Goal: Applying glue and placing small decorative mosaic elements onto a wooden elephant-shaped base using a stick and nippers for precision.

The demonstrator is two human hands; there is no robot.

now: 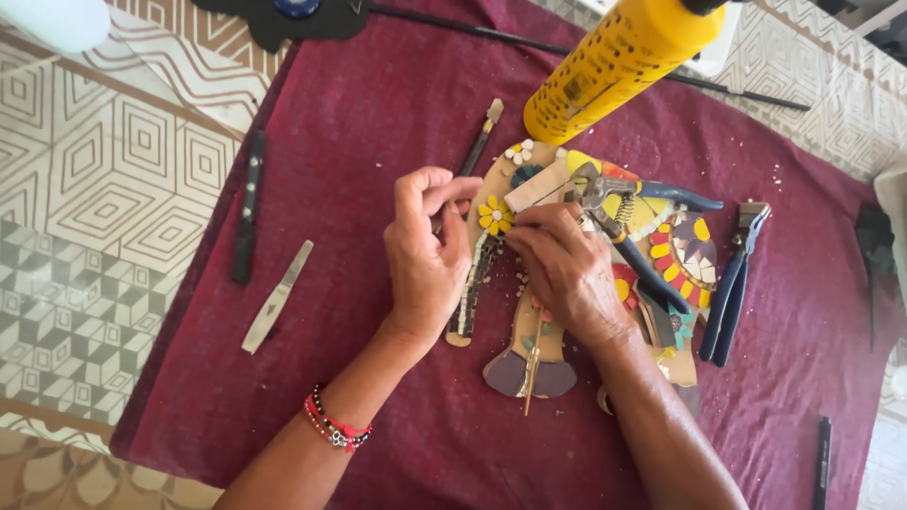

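A flat wooden cut-out (515,326) partly covered in coloured mosaic tiles lies on a dark red cloth (378,142). My left hand (427,250) rests beside it, fingers curled around a thin dark tool (478,144) that sticks out toward the far side. My right hand (565,264) lies on the cut-out, its fingertips pinched together at a yellow flower tile (493,215). Whether a small piece sits between those fingertips is hidden. A white flower tile (519,151) and a pale rectangular tile (535,189) sit just beyond.
Blue-handled nippers (633,203) lie across the mosaic, and a second blue-handled pair (732,283) lies to its right. A yellow bottle (609,61) stands behind. On the left of the cloth lie a black pen (248,208) and a metal file (277,296). The patterned tablecloth (104,179) surrounds it.
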